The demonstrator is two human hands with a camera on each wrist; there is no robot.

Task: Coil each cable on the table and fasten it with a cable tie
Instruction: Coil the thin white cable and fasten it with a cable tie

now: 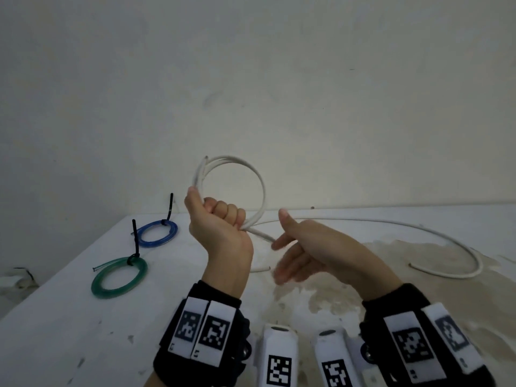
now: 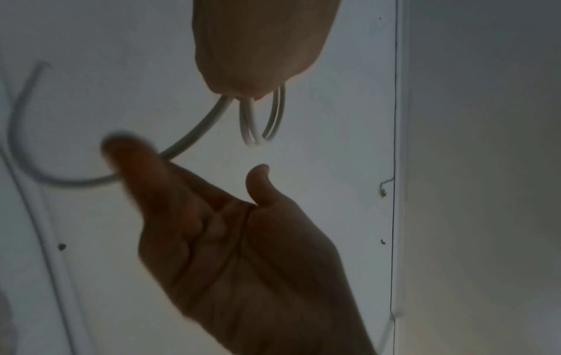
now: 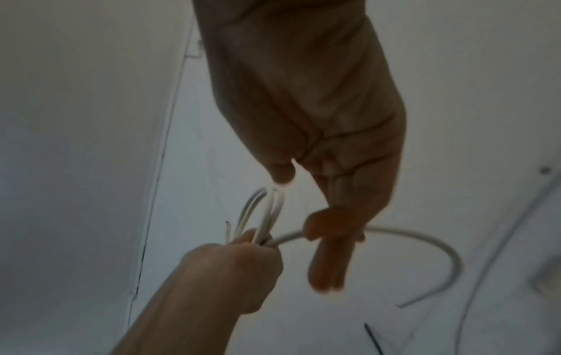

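My left hand (image 1: 220, 219) is raised above the table and grips a white cable coil (image 1: 251, 174) of a few loops in its fist. In the left wrist view the loops (image 2: 250, 120) hang out of that fist (image 2: 258, 48). The cable's loose tail (image 1: 377, 222) runs right along the white table (image 1: 69, 317) and curves back to its end. My right hand (image 1: 296, 247) is beside the left, with straight, spread, motion-blurred fingers (image 3: 327, 264). The tail (image 3: 425, 237) passes behind them next to the fist (image 3: 236, 264). I cannot tell whether they touch it.
A blue coil (image 1: 157, 234) and a green coil (image 1: 120, 277), each with a black tie, lie at the table's left. A loose black cable tie (image 3: 373, 338) lies on the table. Two white marker blocks (image 1: 279, 356) stand at the near edge. A wall rises behind the table.
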